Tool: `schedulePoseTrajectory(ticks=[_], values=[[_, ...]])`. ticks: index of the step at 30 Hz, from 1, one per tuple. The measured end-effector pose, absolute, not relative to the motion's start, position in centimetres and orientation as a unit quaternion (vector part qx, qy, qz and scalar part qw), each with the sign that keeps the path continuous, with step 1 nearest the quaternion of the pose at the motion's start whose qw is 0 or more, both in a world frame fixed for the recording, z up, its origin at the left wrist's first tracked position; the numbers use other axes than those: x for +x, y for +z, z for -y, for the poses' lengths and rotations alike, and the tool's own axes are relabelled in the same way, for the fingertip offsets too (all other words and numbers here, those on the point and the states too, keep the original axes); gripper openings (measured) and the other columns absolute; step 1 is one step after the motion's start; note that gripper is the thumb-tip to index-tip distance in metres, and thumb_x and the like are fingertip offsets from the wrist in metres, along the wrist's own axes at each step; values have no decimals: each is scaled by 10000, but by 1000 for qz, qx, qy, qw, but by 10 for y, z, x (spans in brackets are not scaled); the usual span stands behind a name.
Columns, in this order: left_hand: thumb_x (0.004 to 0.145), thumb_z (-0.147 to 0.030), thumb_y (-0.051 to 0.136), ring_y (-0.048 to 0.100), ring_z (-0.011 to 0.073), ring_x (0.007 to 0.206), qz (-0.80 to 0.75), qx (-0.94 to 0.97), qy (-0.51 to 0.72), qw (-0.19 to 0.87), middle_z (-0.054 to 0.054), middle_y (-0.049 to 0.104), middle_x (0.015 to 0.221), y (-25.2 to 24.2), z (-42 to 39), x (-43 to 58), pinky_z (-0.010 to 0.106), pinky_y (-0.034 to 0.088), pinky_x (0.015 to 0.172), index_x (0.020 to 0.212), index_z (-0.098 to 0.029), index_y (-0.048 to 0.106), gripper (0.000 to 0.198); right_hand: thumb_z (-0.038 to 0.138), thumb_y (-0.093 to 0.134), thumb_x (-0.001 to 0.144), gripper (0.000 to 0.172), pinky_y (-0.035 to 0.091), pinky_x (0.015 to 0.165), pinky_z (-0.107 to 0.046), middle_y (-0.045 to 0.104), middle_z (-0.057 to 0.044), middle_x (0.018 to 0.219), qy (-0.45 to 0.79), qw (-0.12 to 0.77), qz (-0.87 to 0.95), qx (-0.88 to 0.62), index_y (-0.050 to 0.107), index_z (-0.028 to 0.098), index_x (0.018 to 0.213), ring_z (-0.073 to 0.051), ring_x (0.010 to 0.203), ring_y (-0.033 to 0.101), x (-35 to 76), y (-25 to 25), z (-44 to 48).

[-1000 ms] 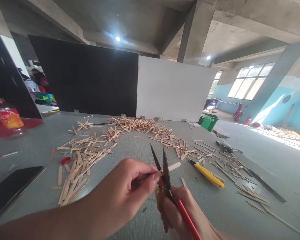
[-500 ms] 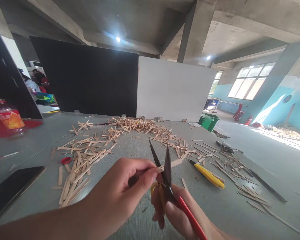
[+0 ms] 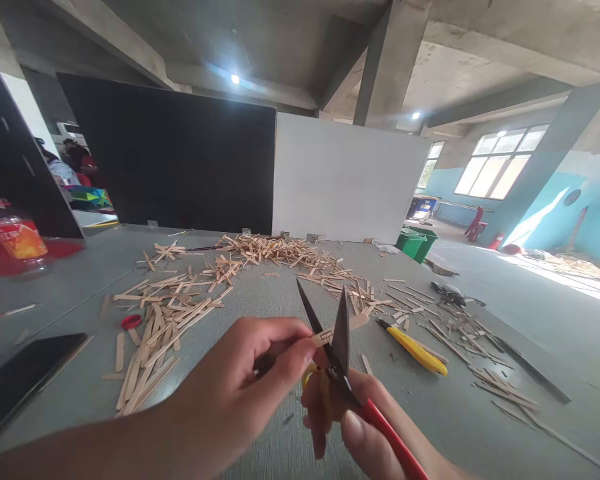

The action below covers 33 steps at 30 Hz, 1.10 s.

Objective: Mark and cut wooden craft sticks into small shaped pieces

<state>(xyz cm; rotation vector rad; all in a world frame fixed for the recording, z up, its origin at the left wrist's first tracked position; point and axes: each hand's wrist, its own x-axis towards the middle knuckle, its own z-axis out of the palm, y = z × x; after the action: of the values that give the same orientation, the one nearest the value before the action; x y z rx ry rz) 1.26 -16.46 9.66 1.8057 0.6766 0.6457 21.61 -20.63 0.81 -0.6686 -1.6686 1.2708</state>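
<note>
Between thumb and fingers, my left hand pinches one end of a flat wooden craft stick with dark line marks on it. My right hand is wrapped round the handles of a pair of scissors, one handle red and the other yellow. The dark blades point away from me and stand apart, with the stick lying across between them. Part of the stick is hidden behind the near blade. The fingers of my left hand are close to the blades.
Loose craft sticks lie in an arc across the grey table. A yellow utility knife and cut slivers are at right. On the left are a phone, a red ring and a drink bottle. Black and white panels stand behind.
The scissor blades have spread wider, the near blade and red handle shifting right. More of the marks on the stick now show. My left hand has hardly moved.
</note>
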Motion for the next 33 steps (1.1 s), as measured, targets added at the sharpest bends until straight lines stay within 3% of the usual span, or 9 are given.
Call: schedulePoseTrajectory(ticks=[4,9,16,23,28,33], values=[[1107,-354,515,721,111,792,-245,741,280,560,-32,780,833,93,167,11,171,546,745,995,-282,783,300,718,552,985,592,501,789,-410,542,-68,952,499,461,667,-306,581,201,1271,-213,808,520,215,6,213],[1117,-328,489,723,104,783,-257,775,256,517,-28,787,809,101,165,10,157,528,714,1043,-284,823,345,764,561,950,781,504,795,-412,589,-123,1047,482,445,668,-351,533,165,1451,-245,891,539,215,12,217],[1079,-316,512,723,135,723,-279,790,277,470,-13,782,747,108,169,11,188,539,659,1024,-259,829,327,776,507,961,727,467,763,-385,596,-104,985,455,428,712,-320,603,159,1334,-221,831,517,217,12,206],[1064,-406,517,727,166,750,-293,796,281,449,22,819,847,104,169,11,218,546,650,914,-254,822,372,793,505,953,797,480,911,-484,662,-165,1105,444,421,717,-334,560,179,1458,-294,992,597,222,7,210],[1014,-411,578,718,165,733,-315,763,333,455,9,812,847,94,173,14,214,536,617,1012,-272,824,282,788,514,957,781,492,892,-473,667,-161,1090,453,416,714,-335,580,175,1437,-294,988,606,221,11,210],[1052,-372,509,719,148,734,-278,775,296,484,-17,782,743,104,171,12,205,549,694,859,-285,811,368,793,531,947,803,512,861,-450,661,-158,1102,454,419,714,-330,568,170,1453,-281,958,612,221,12,209]])
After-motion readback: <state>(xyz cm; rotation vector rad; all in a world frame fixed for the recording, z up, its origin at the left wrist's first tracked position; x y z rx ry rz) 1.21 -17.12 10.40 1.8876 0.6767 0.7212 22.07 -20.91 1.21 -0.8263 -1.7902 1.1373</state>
